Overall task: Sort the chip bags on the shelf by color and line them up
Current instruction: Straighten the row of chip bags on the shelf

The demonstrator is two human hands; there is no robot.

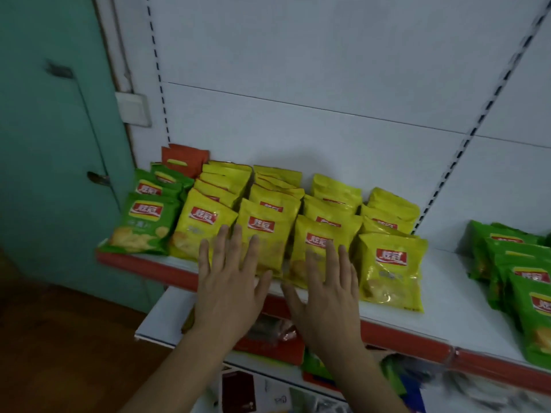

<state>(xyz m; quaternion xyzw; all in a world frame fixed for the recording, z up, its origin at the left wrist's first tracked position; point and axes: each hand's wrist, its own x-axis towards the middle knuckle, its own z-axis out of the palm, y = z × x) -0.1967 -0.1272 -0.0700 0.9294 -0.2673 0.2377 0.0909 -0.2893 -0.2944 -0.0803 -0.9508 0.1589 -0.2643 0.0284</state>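
Observation:
Several rows of yellow chip bags (390, 272) stand on the white shelf (447, 305) with its red front edge. A short row of green bags (143, 225) stands at the shelf's left end, with a red bag (183, 159) behind them. More green bags (524, 296) are grouped at the far right. My left hand (231, 281) is flat with fingers spread, its fingertips over the front yellow bags of the two left rows. My right hand (326, 290) is also flat and spread, its fingertips over the front bag of the third yellow row (322, 234).
A green door (50, 150) stands to the left of the shelving. A white back panel with slotted uprights (298, 84) rises behind the bags. Lower shelves hold mixed packets (274, 329). Bare shelf surface lies between the yellow rows and the right green bags.

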